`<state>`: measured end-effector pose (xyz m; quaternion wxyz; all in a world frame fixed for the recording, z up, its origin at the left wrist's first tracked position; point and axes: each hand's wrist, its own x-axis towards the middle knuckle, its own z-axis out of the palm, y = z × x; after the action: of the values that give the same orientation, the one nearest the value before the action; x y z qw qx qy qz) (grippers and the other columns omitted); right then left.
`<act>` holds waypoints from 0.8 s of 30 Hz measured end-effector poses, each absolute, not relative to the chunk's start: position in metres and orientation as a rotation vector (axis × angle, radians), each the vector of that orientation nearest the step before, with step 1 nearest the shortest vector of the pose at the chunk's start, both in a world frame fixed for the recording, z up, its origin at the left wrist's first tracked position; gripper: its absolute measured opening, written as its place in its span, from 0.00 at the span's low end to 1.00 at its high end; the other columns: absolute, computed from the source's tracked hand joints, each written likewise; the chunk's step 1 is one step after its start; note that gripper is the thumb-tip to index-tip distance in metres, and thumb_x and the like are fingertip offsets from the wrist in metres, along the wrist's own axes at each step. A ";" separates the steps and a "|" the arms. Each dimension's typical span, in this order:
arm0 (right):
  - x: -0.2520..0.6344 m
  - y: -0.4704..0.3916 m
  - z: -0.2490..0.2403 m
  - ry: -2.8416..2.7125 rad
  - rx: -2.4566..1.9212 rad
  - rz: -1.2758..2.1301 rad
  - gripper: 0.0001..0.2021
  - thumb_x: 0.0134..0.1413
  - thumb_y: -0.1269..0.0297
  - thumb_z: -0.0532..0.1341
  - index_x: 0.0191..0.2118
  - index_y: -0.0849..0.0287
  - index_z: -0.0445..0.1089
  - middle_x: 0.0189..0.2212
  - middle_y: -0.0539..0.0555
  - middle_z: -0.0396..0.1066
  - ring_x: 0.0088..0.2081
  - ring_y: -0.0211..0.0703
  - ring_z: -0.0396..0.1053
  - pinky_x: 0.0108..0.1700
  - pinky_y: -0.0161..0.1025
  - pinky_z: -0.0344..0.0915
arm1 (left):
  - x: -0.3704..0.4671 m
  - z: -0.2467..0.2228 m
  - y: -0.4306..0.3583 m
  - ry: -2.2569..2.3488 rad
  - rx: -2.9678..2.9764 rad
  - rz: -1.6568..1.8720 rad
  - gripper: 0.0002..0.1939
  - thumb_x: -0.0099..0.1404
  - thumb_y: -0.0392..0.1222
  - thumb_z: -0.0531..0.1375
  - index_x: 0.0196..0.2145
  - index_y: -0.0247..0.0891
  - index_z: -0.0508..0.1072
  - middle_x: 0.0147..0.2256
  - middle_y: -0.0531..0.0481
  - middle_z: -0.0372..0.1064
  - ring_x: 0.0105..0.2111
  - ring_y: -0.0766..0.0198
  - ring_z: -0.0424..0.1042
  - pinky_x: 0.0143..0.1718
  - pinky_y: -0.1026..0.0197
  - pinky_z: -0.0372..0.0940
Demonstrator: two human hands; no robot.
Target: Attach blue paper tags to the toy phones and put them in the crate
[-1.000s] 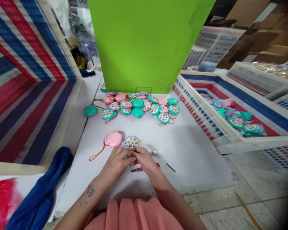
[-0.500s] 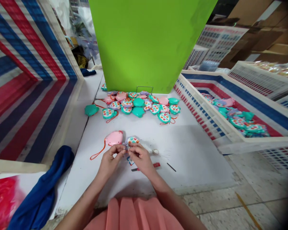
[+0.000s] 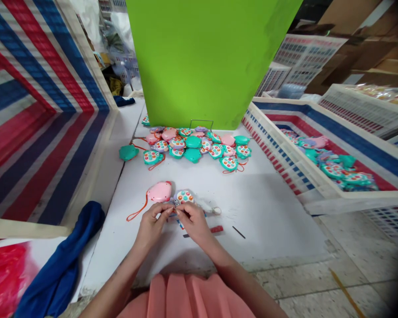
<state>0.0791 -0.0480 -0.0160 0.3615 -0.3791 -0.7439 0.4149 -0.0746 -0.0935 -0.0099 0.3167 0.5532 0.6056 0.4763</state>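
I have both hands brought together low over the white table (image 3: 262,207), fingertips almost meeting. The left hand (image 3: 152,222) curls its thumb and forefinger into a ring, tips pressed together. The right hand (image 3: 194,221) lies flatter, its thumb and forefinger brought to a point beside them. Between these two pinches I see a small orange bit (image 3: 174,210), held right at the tips; it is too tiny and blurred for me to make out its shape.

Just beyond the right fingers lies a purple toy (image 3: 185,197), its white top dotted with coloured buttons, its eyed end close to the fingertips. The pink toy (image 3: 160,192) rests just beyond the left fingers, smooth side up, its orange loop trailing leftward on the table. Below the fingertips I catch a blue-and-white piece (image 3: 181,224), partly hidden by the right hand; any print on it is too small for me to read. A red tool (image 3: 216,229) passes under the right wrist, and a thin dark stick (image 3: 239,232) lies farther right.

Similar toys crowd before the green panel (image 3: 215,62), and more sit inside the striped-lined crate (image 3: 275,152). The button markings are too small to read.
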 end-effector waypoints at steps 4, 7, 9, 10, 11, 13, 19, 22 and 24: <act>0.079 -0.049 -0.012 -1.949 -0.971 1.024 0.09 0.58 0.67 0.54 0.31 0.57 0.70 0.26 0.51 0.67 0.32 0.41 0.64 0.36 0.37 0.57 | -0.076 -0.012 -0.094 1.590 1.505 1.250 0.08 0.63 0.42 0.57 0.35 0.38 0.75 0.33 0.48 0.73 0.34 0.62 0.71 0.38 0.60 0.65; 0.078 -0.049 -0.011 -1.975 -0.965 1.014 0.09 0.58 0.67 0.54 0.30 0.57 0.70 0.25 0.51 0.67 0.32 0.42 0.64 0.36 0.37 0.57 | -0.077 -0.013 -0.094 1.600 1.560 1.245 0.08 0.63 0.42 0.57 0.35 0.39 0.75 0.34 0.48 0.73 0.36 0.61 0.71 0.39 0.59 0.65; 0.078 -0.049 -0.011 -1.990 -0.969 1.011 0.09 0.58 0.67 0.54 0.30 0.56 0.69 0.26 0.51 0.67 0.33 0.42 0.64 0.36 0.37 0.57 | -0.077 -0.013 -0.094 1.614 1.608 1.231 0.08 0.63 0.41 0.57 0.35 0.39 0.75 0.33 0.48 0.73 0.36 0.61 0.71 0.39 0.59 0.65; 0.078 -0.049 -0.011 -1.995 -0.973 1.009 0.09 0.58 0.67 0.54 0.30 0.56 0.69 0.26 0.51 0.67 0.33 0.42 0.64 0.37 0.37 0.57 | -0.077 -0.012 -0.094 1.618 1.634 1.218 0.08 0.63 0.41 0.57 0.35 0.39 0.75 0.32 0.48 0.73 0.36 0.61 0.70 0.39 0.59 0.65; 0.078 -0.049 -0.012 -2.000 -0.978 1.005 0.09 0.58 0.67 0.54 0.31 0.57 0.69 0.26 0.51 0.68 0.33 0.42 0.64 0.37 0.37 0.57 | -0.077 -0.012 -0.094 1.623 1.654 1.203 0.08 0.64 0.41 0.56 0.35 0.39 0.75 0.32 0.49 0.73 0.36 0.61 0.70 0.39 0.59 0.65; 0.079 -0.049 -0.013 -2.011 -0.987 0.999 0.08 0.58 0.67 0.54 0.31 0.56 0.69 0.27 0.51 0.68 0.33 0.42 0.63 0.37 0.38 0.57 | -0.076 -0.011 -0.095 1.647 1.643 1.184 0.08 0.64 0.42 0.56 0.36 0.39 0.75 0.32 0.49 0.73 0.35 0.62 0.70 0.38 0.59 0.65; 0.080 -0.050 -0.016 -2.025 -1.008 0.979 0.08 0.57 0.68 0.54 0.29 0.56 0.68 0.25 0.50 0.67 0.32 0.42 0.63 0.37 0.38 0.56 | -0.073 -0.006 -0.096 1.691 1.630 1.083 0.08 0.64 0.43 0.55 0.32 0.37 0.72 0.31 0.50 0.71 0.32 0.63 0.69 0.34 0.61 0.64; 0.078 -0.052 -0.019 -2.006 -1.021 1.021 0.08 0.55 0.69 0.54 0.27 0.56 0.67 0.23 0.49 0.65 0.29 0.40 0.63 0.35 0.36 0.56 | -0.073 -0.003 -0.095 1.720 1.804 1.044 0.07 0.64 0.39 0.55 0.31 0.38 0.71 0.29 0.50 0.70 0.33 0.62 0.68 0.35 0.60 0.62; 0.077 -0.053 -0.021 -1.984 -1.023 1.090 0.08 0.54 0.69 0.55 0.25 0.57 0.67 0.21 0.48 0.65 0.27 0.39 0.62 0.35 0.36 0.56 | -0.076 -0.001 -0.094 1.711 1.929 1.008 0.07 0.64 0.37 0.54 0.30 0.38 0.71 0.28 0.50 0.70 0.32 0.62 0.67 0.35 0.60 0.61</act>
<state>0.0768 -0.0528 -0.0209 0.3229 -0.3898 -0.7558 0.4154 -0.0759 -0.0942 -0.0009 0.1854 0.6847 0.6072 0.3579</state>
